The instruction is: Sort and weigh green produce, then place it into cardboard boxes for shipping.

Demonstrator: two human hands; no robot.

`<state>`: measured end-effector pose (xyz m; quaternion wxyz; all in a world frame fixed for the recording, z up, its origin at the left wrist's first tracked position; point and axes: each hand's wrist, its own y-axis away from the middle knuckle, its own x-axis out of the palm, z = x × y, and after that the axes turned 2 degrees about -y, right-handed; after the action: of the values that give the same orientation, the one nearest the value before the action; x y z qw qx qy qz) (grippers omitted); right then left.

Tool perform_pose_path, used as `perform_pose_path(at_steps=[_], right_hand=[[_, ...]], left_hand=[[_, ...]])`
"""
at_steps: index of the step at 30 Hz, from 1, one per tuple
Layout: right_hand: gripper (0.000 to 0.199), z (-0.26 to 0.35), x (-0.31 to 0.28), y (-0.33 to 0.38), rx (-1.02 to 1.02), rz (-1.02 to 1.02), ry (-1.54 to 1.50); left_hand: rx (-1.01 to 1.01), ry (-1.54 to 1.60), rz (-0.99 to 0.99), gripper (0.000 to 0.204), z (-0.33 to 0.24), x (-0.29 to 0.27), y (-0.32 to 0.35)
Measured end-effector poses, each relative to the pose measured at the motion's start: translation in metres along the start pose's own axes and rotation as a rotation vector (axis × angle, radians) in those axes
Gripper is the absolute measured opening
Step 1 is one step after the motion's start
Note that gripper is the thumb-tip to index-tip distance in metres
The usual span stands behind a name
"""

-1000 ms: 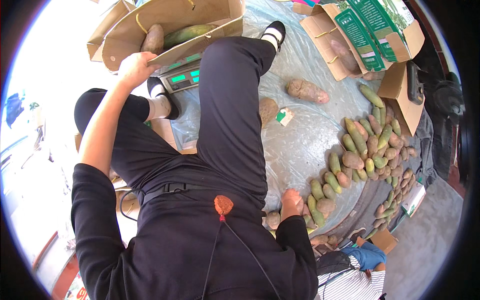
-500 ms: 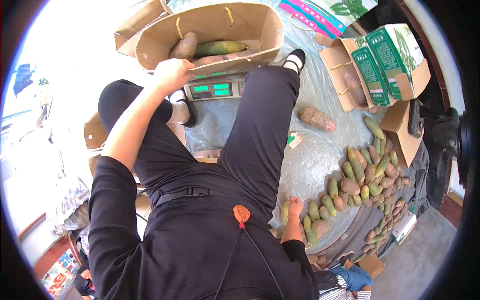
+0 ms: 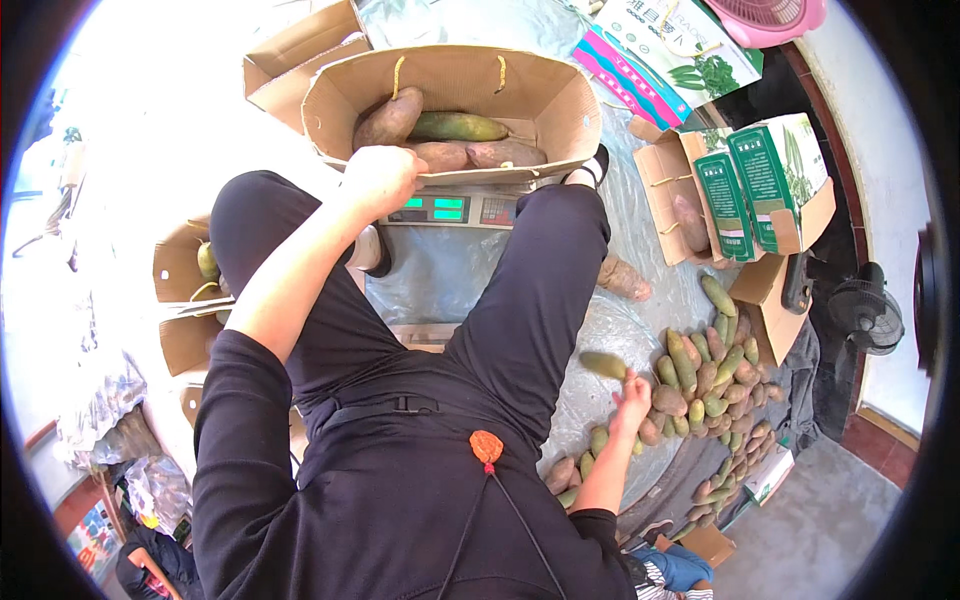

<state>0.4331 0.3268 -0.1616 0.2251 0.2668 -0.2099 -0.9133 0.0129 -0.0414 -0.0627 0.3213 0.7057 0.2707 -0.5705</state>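
Observation:
An open cardboard carton with yellow rope handles stands on a scale with lit green displays. Inside it lie brown-pink tubers and a long green vegetable. My left hand closes on the carton's near rim at its left end. Over to the right, my right hand grips one end of another long green vegetable, lifted in front of a pile of brown and green vegetables.
A lone tuber rests beside my right knee. Green-and-white cartons stand at the right, near a black fan. More open cartons sit left of my leg. A pink fan is at the far right.
My right hand has moved forward from the near end of the pile, now holding a green vegetable up. My left hand stays on the carton rim. The whole view has shifted slightly.

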Motion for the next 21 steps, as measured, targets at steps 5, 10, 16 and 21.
perform_pose_path(at_steps=[5,10,16,21], right_hand=[[0.02,0.142,0.046,0.005,-0.329,0.027,-0.158],[0.013,0.28,0.076,0.007,-0.632,0.273,-0.307],[0.014,0.383,0.127,0.047,-0.771,0.699,-0.414],[0.014,0.401,0.204,0.052,-0.66,0.915,-0.465]], left_hand=[[-0.018,0.011,0.013,0.012,0.001,-0.001,-0.002],[-0.029,-0.01,0.048,0.011,0.004,-0.003,-0.002],[-0.051,-0.024,0.094,0.012,0.004,0.0,-0.006],[-0.035,-0.031,0.064,0.013,0.003,0.0,-0.004]])
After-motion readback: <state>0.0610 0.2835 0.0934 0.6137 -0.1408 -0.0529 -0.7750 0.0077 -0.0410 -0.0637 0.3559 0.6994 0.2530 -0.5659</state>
